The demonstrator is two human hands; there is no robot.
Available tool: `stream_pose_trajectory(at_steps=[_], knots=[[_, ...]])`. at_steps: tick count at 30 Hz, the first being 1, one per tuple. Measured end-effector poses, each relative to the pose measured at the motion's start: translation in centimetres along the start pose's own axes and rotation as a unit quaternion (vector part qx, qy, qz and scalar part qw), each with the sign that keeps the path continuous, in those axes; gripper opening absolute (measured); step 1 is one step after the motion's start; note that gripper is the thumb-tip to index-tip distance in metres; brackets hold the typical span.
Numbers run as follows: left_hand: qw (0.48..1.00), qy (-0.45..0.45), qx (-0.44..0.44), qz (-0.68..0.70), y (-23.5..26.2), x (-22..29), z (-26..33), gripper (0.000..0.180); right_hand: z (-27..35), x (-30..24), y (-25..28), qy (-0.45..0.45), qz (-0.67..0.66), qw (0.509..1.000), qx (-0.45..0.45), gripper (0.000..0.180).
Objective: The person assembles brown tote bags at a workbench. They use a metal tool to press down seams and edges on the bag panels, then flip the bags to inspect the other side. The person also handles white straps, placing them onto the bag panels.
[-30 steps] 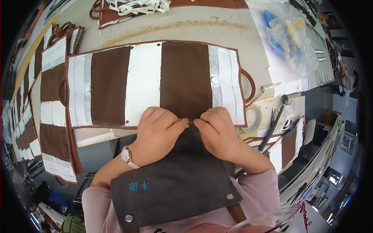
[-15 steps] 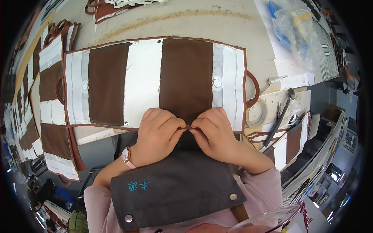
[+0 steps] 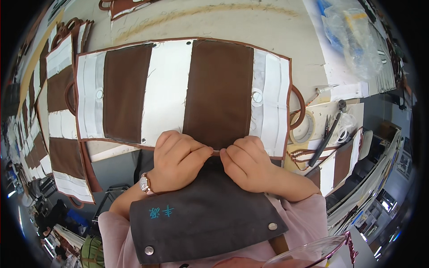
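A flat bag panel (image 3: pixel 168 89) with brown and white stripes and reddish-brown edging lies open before me, a curved handle (image 3: pixel 298 108) at each short end. My left hand (image 3: pixel 178 155) pinches its near edge, just below the seam between the white and brown stripes. A short way to the right, my right hand (image 3: pixel 245 161) pinches the same edge under the brown stripe. Only a small stretch of edging shows between the fingertips. Round snap-like discs (image 3: pixel 257 97) sit on the pale end bands.
Similar striped panels (image 3: pixel 65 154) hang or lie stacked at the left. On the right are a tape roll (image 3: pixel 303 127), a long black-handled tool (image 3: pixel 327 134), another striped panel (image 3: pixel 343 161) and crumpled clear plastic (image 3: pixel 353 38). A grey apron (image 3: pixel 205 219) covers my front.
The panel's right side has shifted slightly right and toward me, tilting it a little. My hands have come slightly nearer to me, still pinching the near edge.
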State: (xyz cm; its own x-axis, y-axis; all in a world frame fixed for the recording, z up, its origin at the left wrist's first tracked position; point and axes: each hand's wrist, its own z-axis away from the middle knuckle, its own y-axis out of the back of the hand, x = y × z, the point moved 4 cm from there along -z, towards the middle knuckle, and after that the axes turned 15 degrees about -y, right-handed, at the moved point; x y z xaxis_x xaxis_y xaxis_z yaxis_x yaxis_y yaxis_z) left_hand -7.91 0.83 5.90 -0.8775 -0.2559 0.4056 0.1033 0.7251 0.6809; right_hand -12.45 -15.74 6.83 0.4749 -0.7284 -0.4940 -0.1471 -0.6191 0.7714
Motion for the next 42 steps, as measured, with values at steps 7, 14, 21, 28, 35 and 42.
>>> stream_pose_trajectory(at_steps=[7, 14, 21, 28, 35, 42], knots=[[0.998, -0.056, 0.027, 0.008, 1.2, -0.2, 1.1, 0.021, 0.3, -0.5, 0.5, 0.047, 0.040, 0.996, 0.065, 0.013], [0.993, -0.108, 0.039, 0.000, 1.6, -0.1, 1.1, 0.023, 0.4, -0.6, 0.5, 0.034, 0.023, 0.996, 0.081, 0.016], [0.992, -0.118, 0.030, -0.017, 1.8, -0.1, 0.8, 0.021, 0.4, -0.7, 0.6, 0.019, 0.036, 0.995, 0.091, 0.020], [0.993, -0.111, 0.028, -0.028, 1.6, -0.1, 0.7, 0.024, 0.3, -0.7, 0.6, 0.004, 0.025, 0.995, 0.100, 0.027], [0.994, -0.099, 0.009, -0.037, 1.5, -0.2, 0.4, 0.023, 0.1, -0.8, 0.6, 0.009, 0.043, 0.993, 0.114, 0.028], [0.993, -0.104, 0.008, -0.057, 1.5, 0.0, 0.2, 0.023, 0.1, -0.9, 0.3, -0.041, 0.061, 0.994, 0.075, 0.025]])
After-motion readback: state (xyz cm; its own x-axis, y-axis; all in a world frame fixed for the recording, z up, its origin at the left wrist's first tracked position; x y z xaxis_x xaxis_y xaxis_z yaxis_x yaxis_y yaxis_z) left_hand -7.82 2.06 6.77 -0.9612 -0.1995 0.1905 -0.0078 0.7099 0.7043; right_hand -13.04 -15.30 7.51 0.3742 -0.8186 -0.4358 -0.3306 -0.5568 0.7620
